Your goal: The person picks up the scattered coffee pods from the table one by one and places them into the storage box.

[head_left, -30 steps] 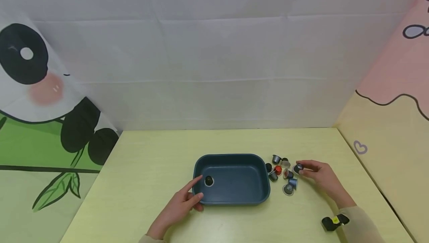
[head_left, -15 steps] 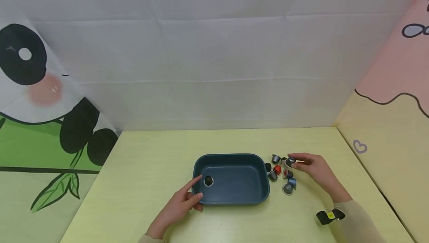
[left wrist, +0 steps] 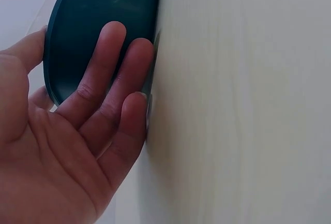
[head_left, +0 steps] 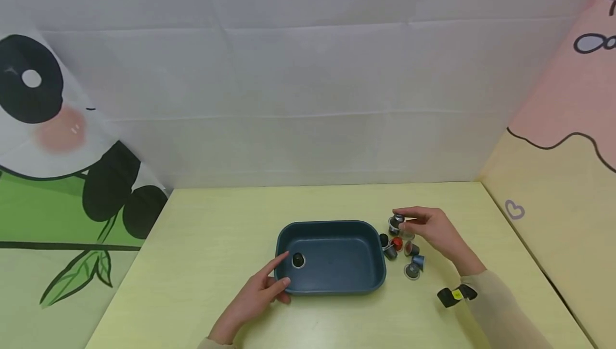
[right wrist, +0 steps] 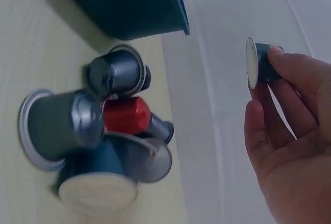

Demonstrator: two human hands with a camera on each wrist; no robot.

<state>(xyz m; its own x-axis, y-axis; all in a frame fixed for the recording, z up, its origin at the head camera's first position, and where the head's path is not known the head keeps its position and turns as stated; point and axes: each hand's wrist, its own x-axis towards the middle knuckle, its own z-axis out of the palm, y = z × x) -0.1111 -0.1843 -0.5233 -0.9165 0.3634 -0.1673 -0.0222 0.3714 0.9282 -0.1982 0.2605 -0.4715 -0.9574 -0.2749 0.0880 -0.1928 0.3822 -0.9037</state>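
Pinching a grey capsule [right wrist: 261, 63], right hand [head_left: 435, 230] above the capsule pile [head_left: 401, 253]

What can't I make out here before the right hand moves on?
- Capsule pile: head view too small, right wrist view blurred, so no sure count.
- Left hand: covers part of the tray wall; frame edge cuts the tray.
- Held capsule: right hand fingers hide its far side.
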